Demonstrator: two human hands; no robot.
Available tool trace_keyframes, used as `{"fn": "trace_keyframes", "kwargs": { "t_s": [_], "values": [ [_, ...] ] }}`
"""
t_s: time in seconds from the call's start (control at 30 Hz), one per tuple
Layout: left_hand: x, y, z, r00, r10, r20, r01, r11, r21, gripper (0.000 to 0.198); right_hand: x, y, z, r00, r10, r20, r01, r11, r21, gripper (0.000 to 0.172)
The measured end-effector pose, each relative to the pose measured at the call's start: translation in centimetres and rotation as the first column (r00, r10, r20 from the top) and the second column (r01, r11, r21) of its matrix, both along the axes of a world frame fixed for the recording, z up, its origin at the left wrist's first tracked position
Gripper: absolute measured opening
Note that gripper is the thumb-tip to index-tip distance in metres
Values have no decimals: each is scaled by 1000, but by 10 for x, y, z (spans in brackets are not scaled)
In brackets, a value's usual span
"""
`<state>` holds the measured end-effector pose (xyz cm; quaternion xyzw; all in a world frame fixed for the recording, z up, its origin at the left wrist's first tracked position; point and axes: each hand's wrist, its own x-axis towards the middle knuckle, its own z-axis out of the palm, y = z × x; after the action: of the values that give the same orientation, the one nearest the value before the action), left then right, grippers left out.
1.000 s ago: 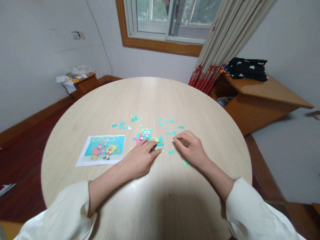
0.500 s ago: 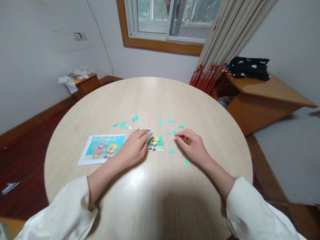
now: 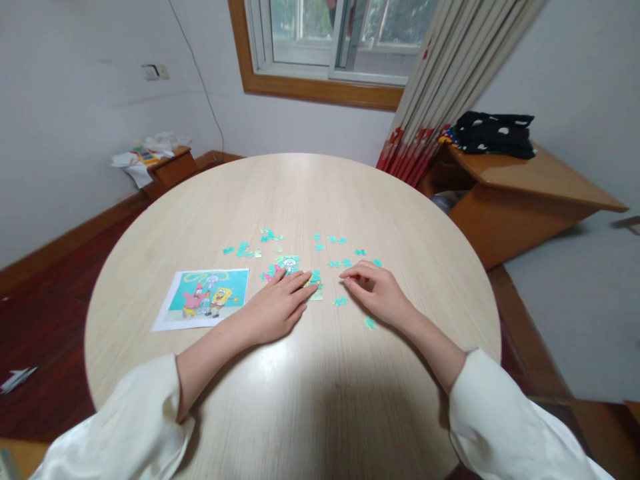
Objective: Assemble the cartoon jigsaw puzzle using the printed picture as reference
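My left hand (image 3: pixel 280 307) lies flat across the partly joined jigsaw puzzle (image 3: pixel 289 265), fingers stretched out and covering much of its lower part. A cartoon face and turquoise background show above the fingers. My right hand (image 3: pixel 375 288) hovers just right of the puzzle, thumb and forefinger pinched together; whatever is between the tips is too small to make out. Loose turquoise puzzle pieces (image 3: pixel 341 302) lie close to the right fingertips, with another piece (image 3: pixel 369 323) below the palm. Left of my left hand is a printed reference picture (image 3: pixel 200 300) of the cartoon characters.
Several loose pieces (image 3: pixel 243 250) are scattered behind the puzzle on the left, and more pieces (image 3: pixel 336 239) behind it on the right. All rest on a round wooden table (image 3: pixel 300 413). Beyond it stand a desk (image 3: pixel 540 193) with folded black cloth (image 3: pixel 495 135) and a curtain (image 3: pixel 440 80).
My left hand has shifted right and flattened onto the puzzle, covering the yellow character and uncovering the upper left part. My right hand has moved slightly left, still pinched.
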<state>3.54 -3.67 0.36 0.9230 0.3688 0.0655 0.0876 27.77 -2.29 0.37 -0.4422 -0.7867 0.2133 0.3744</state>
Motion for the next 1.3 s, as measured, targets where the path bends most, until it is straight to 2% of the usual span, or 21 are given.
{"fn": "trace_keyframes", "kwargs": {
  "t_s": [0.23,0.4,0.53,0.67,0.83,1.07,1.3],
  "values": [
    [-2,2,2,999,-5,52,2,999,45,38,3,-1,-3,983,179,48,-174,981,-85,13],
    [-2,3,1,972,17,234,-49,990,129,29,6,0,-1,983,172,65,-165,980,-109,16],
    [-1,3,7,941,51,335,-101,986,133,23,9,2,1,983,165,82,-154,981,-121,16],
    [2,0,11,942,83,325,-126,986,113,21,10,1,4,971,216,107,-199,968,-152,11],
    [6,-4,11,950,99,296,-128,989,80,25,9,-1,9,948,288,132,-264,949,-174,13],
    [5,-2,10,954,104,282,-130,989,75,21,9,0,6,951,265,157,-240,957,-160,10],
    [5,-2,4,952,69,297,-104,989,106,28,9,1,5,952,257,164,-233,960,-156,14]
  ]
}}
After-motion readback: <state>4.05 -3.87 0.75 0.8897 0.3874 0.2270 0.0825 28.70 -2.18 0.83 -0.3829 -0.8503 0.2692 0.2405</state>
